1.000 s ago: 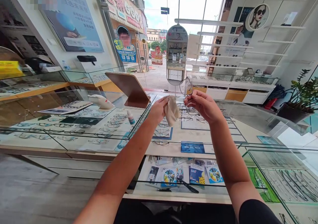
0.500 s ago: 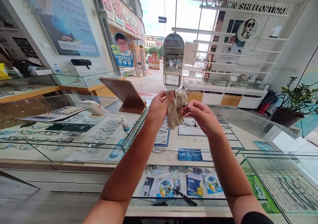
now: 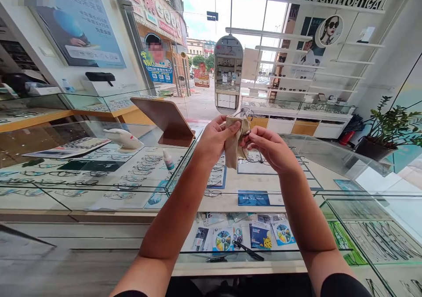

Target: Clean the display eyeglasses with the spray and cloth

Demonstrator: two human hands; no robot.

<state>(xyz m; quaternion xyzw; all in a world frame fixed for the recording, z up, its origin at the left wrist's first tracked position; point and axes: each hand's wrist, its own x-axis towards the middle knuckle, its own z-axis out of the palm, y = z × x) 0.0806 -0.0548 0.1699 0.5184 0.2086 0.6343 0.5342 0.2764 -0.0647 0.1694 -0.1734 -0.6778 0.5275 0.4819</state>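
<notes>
My left hand (image 3: 219,134) pinches a beige cleaning cloth (image 3: 232,150), its thumb pressing the fabric over part of the eyeglasses. The thin dark-framed eyeglasses (image 3: 247,114) are held up above the glass counter, one lens rim showing past the cloth. My right hand (image 3: 268,145) is closed with fingertips on the frame, close beside the cloth. Folds of cloth and my fingers hide much of the glasses.
Below is a glass display counter (image 3: 263,200) with rows of spectacles. To the left stand a small white bottle (image 3: 168,160), a brown tilted stand (image 3: 161,117) and a white device (image 3: 123,139). An oval mirror (image 3: 228,77) hangs ahead; a potted plant (image 3: 379,143) is at right.
The cloth has shifted slightly right and now covers more of the glasses between my hands. Both hands keep their grip. The whole view has tilted slightly downward.
</notes>
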